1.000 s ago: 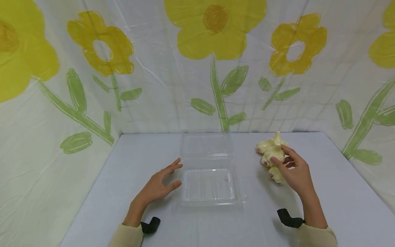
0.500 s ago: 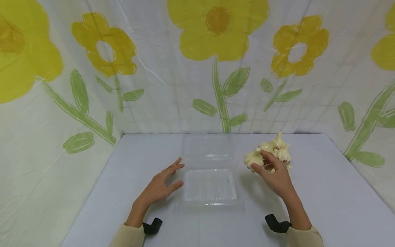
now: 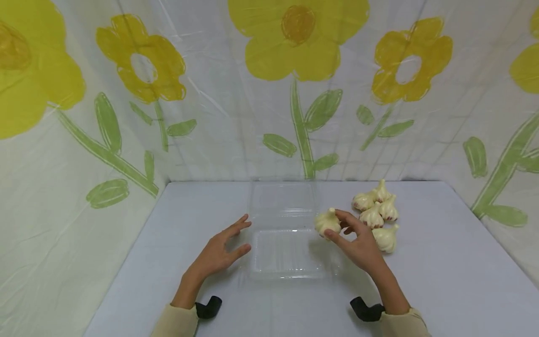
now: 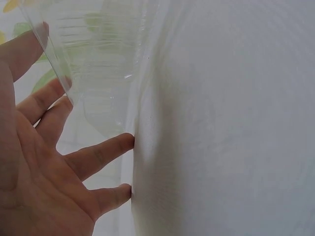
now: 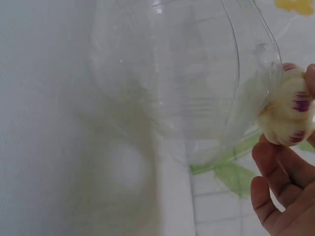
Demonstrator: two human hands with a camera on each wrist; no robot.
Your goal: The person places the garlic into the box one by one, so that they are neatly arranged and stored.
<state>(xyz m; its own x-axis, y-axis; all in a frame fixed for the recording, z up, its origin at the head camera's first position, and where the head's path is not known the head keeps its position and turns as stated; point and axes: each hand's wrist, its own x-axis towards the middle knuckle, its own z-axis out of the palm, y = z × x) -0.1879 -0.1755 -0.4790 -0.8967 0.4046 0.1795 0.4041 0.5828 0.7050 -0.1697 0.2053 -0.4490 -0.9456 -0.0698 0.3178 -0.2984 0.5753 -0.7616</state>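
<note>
A garlic bulb (image 3: pixel 326 223), cream with purple streaks at its base, is pinched between the thumb and fingers of my right hand (image 3: pixel 358 243). It hangs over the right edge of a clear plastic clamshell box (image 3: pixel 288 277), which lies with its lid (image 3: pixel 282 199) folded back toward the wall. In the right wrist view the bulb (image 5: pixel 290 110) overlaps the box's rim. My left hand (image 3: pixel 221 252) stands at the box's left side, fingers spread, fingertips right at the rim. The left wrist view shows that hand's thumb and fingers (image 4: pixel 42 101) along the transparent edge.
Several more garlic bulbs (image 3: pixel 372 215) sit in a cluster on the white table (image 3: pixel 446 271), right of the box. Behind the table hangs a white sheet (image 3: pixel 219 140) printed with yellow flowers. Each wrist carries a black mount (image 3: pixel 367 310).
My right hand has lifted one garlic bulb off the cluster and carried it left to the box's edge. The left hand has stayed in place.
</note>
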